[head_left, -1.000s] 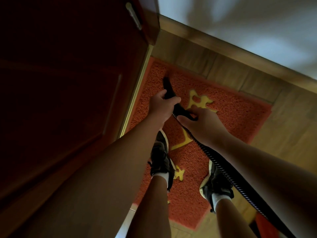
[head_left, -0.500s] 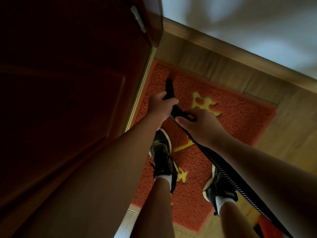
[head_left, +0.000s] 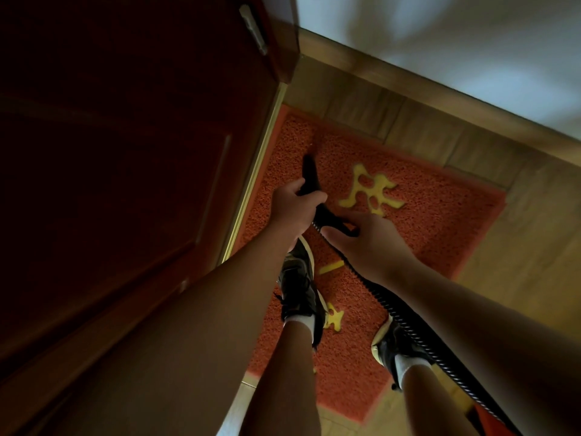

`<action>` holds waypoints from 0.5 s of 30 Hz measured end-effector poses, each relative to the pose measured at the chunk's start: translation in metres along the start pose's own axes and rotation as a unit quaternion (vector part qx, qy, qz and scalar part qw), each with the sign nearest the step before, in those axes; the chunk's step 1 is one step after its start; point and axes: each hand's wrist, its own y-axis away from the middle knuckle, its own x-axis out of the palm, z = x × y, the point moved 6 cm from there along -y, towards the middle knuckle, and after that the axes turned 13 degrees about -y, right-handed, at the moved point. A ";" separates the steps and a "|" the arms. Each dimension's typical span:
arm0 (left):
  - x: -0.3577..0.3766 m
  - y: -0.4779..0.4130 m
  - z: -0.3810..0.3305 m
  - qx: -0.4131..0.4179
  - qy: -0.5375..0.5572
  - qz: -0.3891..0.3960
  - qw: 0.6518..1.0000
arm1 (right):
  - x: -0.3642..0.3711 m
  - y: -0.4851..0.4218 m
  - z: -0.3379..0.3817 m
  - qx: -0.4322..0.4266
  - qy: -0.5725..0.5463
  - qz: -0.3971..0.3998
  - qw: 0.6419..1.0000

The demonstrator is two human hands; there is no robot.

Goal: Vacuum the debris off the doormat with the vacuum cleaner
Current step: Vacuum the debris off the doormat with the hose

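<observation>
A red doormat (head_left: 434,221) with yellow characters lies on the wooden floor under my feet. The black vacuum nozzle (head_left: 309,173) points down onto the mat's far left part, close to the door. My left hand (head_left: 294,212) grips the nozzle tube just behind the tip. My right hand (head_left: 366,243) holds the black handle where the ribbed black hose (head_left: 399,319) begins. The hose runs back past my right leg toward the lower right. A small pale speck of debris (head_left: 311,145) lies on the mat just beyond the nozzle tip.
A dark red door (head_left: 125,184) with a metal handle (head_left: 253,29) stands along the left, its brass threshold strip (head_left: 251,184) beside the mat. A wooden skirting board (head_left: 440,99) and white wall close off the far side. My two shoes (head_left: 298,287) stand on the mat.
Both hands and the nozzle hold almost the same pose on the mat's far left part. The view has shifted slightly, so the mat sits a little lower in the frame.
</observation>
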 end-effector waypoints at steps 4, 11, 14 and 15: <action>0.001 -0.007 -0.008 0.014 -0.003 -0.005 1.000 | -0.005 -0.004 0.000 -0.001 0.007 -0.015 1.000; 0.000 -0.020 -0.023 0.029 -0.025 -0.004 0.999 | -0.010 -0.020 0.004 0.003 0.001 -0.025 1.000; 0.001 -0.023 -0.021 0.031 -0.035 -0.010 0.999 | -0.009 -0.022 0.002 0.007 0.005 -0.027 1.000; 0.002 -0.022 -0.020 0.030 -0.038 -0.011 0.999 | -0.009 -0.020 0.001 0.009 0.004 -0.025 1.000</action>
